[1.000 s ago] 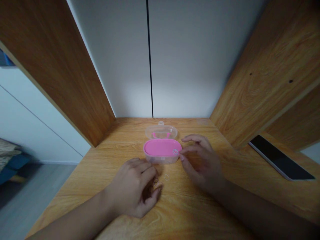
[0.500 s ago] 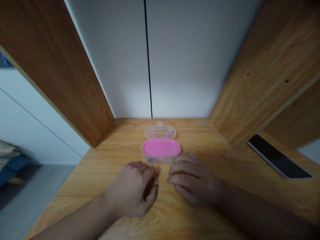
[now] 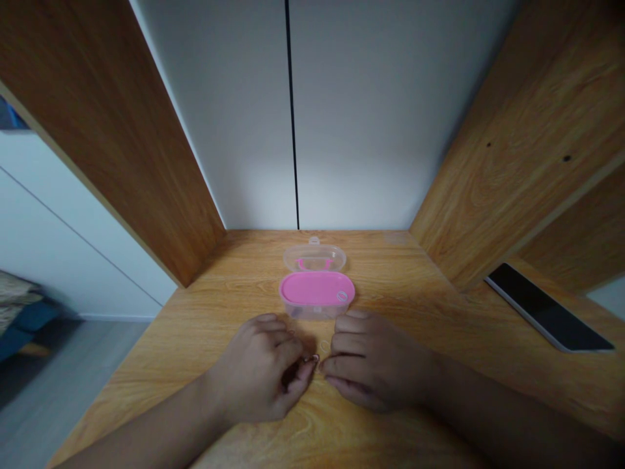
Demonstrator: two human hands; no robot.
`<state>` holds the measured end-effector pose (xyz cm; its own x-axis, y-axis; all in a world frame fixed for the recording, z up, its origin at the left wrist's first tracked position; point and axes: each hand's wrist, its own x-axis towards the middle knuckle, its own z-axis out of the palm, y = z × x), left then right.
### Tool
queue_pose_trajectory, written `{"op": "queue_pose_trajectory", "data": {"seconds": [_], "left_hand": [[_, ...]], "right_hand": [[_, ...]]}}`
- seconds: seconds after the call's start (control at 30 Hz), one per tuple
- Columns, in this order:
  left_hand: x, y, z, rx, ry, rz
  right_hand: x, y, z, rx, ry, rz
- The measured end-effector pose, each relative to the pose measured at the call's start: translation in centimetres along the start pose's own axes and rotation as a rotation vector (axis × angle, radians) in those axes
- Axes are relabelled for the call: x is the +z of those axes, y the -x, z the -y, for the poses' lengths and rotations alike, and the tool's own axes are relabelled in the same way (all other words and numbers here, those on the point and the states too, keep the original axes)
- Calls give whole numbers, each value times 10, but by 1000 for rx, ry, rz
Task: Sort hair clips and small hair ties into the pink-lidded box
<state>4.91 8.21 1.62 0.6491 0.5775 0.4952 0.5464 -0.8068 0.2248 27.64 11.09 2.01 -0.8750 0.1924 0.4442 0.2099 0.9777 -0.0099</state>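
Observation:
My left hand [image 3: 271, 368] is closed, thumb and forefinger pinching a small loop that looks like an elastic hair band [image 3: 316, 358]. Close on its right, my right hand [image 3: 374, 361] is also closed, its fingertips pinched at a thin pale band at the table top. Just above these fingertips another thin band [image 3: 324, 346] lies on the wood. Behind both hands stands a clear plastic box with a pink top surface [image 3: 312, 288] and its clear lid [image 3: 315, 258] folded back. A pale band [image 3: 342, 296] rests on the pink surface, at its right end.
A dark-screened phone or tablet [image 3: 549, 309] lies at the right on the wooden table [image 3: 234, 286]. Wooden panels rise at left [image 3: 146, 163] and right [image 3: 493, 176], with a white cabinet front [image 3: 351, 130] at the back.
My right hand has come slightly down toward my left, its fingertips now at the thin band. The band in my left fingers has shifted right, so the two pinches nearly meet.

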Motion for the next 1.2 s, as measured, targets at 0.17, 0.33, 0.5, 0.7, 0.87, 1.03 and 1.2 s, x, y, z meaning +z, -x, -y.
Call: {"op": "queue_pose_trajectory", "data": {"seconds": [0.17,0.33,0.5,0.7,0.87,1.03,1.2], "left_hand": [[0,0,0,23,18,-31],[1,0,2,45,31,-82],[0,0,3,98,31,-149],[-3,0,2,76,67,-183],[-7,-2,2,100,90,-208],[-6,-3,4,138,136,-190],[-5,-2,8,158,176,-166]], "right_hand": [[1,1,-2,-2,-54,35],[2,2,-2,10,-86,40],[4,4,-3,39,-127,9],[4,5,-4,101,-53,32],[2,4,-3,54,-92,44],[0,2,-1,-5,-130,-87],[-2,2,-1,-21,-114,-316]]}}
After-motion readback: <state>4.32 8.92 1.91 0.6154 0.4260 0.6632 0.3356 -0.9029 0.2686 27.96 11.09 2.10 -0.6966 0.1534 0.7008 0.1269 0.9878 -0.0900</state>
